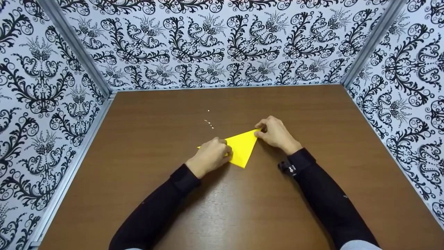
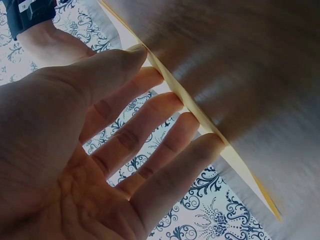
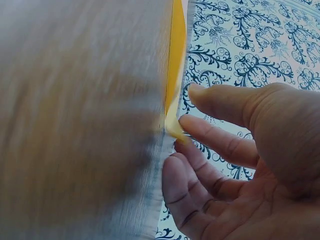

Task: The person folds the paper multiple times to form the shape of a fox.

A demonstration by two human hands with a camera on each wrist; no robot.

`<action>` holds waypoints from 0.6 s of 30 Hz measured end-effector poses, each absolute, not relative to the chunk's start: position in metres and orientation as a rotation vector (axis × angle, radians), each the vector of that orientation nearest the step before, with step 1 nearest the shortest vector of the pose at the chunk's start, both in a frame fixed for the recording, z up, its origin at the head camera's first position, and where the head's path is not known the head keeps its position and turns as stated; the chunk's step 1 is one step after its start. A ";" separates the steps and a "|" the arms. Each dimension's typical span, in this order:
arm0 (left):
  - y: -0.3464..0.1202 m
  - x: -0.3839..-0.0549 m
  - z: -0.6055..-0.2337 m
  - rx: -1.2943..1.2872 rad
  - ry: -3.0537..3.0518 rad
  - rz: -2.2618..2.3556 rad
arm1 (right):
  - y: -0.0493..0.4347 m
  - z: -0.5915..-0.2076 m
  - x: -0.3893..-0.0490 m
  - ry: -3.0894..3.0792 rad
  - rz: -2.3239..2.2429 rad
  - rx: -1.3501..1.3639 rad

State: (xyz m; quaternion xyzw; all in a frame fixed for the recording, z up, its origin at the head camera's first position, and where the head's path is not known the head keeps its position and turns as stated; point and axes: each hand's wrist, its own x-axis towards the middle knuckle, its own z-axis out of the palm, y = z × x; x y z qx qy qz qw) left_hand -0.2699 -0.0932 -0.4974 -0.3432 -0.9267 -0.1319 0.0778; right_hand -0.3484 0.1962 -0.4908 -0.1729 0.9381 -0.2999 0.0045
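A folded sheet of yellow paper [image 1: 245, 147] lies on the brown table, with a pointed corner at the upper right and another toward the front. My left hand [image 1: 211, 155] covers its left part. In the left wrist view the fingertips [image 2: 216, 142] and thumb press along the paper [image 2: 240, 167], which shows almost edge-on. At the upper right corner, my right hand [image 1: 275, 133] holds the paper between thumb and curved fingers. The right wrist view shows that corner of the paper [image 3: 175, 95] bent up against the fingertips [image 3: 186, 121].
Several tiny white specks [image 1: 210, 123] lie on the table [image 1: 156, 121] behind the left hand. Patterned black-and-white panels [image 1: 222, 41] rise at the back and both sides, joined by grey metal posts [image 1: 74, 48]. A dark device [image 1: 288, 168] sits at the right wrist.
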 end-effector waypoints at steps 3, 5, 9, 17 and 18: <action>-0.093 -0.269 -0.498 -1.024 -2.774 -0.367 | 0.196 -0.492 -0.348 2.945 -0.959 -0.522; -0.093 -0.269 -0.498 -1.028 -2.768 -0.354 | 0.196 -0.492 -0.347 2.947 -0.970 -0.507; -0.092 -0.269 -0.496 -1.035 -2.771 -0.363 | 0.196 -0.491 -0.348 2.963 -0.994 -0.478; -0.094 -0.268 -0.495 -1.042 -2.771 -0.378 | 0.192 -0.489 -0.349 2.976 -1.045 -0.455; -0.094 -0.268 -0.495 -1.042 -2.771 -0.379 | 0.192 -0.489 -0.349 2.974 -1.049 -0.456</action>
